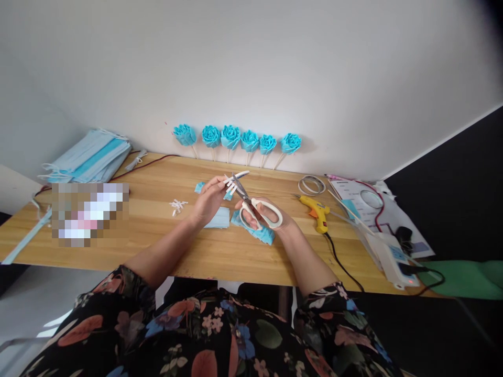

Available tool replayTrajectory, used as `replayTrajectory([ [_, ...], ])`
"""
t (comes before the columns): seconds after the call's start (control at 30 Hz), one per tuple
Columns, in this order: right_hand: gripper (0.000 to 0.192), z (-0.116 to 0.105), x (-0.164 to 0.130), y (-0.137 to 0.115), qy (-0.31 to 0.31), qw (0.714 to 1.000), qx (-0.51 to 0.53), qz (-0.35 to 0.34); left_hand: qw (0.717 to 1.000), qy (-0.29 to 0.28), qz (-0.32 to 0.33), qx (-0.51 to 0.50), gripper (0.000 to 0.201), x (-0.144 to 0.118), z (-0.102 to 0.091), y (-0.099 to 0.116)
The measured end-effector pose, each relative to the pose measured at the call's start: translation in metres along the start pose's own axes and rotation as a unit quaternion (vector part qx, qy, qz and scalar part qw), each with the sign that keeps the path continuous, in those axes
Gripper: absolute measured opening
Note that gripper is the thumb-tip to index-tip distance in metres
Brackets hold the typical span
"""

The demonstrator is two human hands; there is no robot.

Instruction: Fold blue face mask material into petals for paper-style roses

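My left hand pinches several narrow white strips above the middle of the table. My right hand grips scissors with white handles, fingers through the loops. The blades point up and left and reach the strips; whether they cut into them I cannot tell. Below my hands lie a light-blue rectangular sheet and a row of overlapping blue pieces, partly hidden by my right hand. A small blue piece sits behind my left hand. Short white bits are heaped to its left.
Several blue flowers on sticks lean against the wall. Stacked face masks lie at the back left. To the right are a yellow glue gun, a tape roll, papers and a power strip with cords.
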State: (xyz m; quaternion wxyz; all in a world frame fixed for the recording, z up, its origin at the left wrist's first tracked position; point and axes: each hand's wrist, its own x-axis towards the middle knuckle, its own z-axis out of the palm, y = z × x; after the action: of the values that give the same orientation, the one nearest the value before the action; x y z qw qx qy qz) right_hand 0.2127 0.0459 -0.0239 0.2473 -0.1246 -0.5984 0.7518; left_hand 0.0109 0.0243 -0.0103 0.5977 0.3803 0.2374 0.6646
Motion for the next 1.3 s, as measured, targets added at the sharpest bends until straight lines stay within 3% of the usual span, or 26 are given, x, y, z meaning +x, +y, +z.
replayTrajectory([
  [0.63,0.062,0.016,0.002,-0.012,0.065,0.997,0.041,0.029,0.998,0.022,0.017,0.050,0.024,0.000,-0.004,0.001],
  [1.1,0.061,0.010,0.003,-0.004,0.047,0.998,0.039,-0.029,0.999,0.029,0.015,0.012,0.022,0.004,-0.004,0.002],
  [1.3,0.062,0.012,0.003,-0.006,0.033,0.998,0.045,-0.014,0.999,0.032,0.007,0.016,0.024,0.004,-0.005,0.002],
])
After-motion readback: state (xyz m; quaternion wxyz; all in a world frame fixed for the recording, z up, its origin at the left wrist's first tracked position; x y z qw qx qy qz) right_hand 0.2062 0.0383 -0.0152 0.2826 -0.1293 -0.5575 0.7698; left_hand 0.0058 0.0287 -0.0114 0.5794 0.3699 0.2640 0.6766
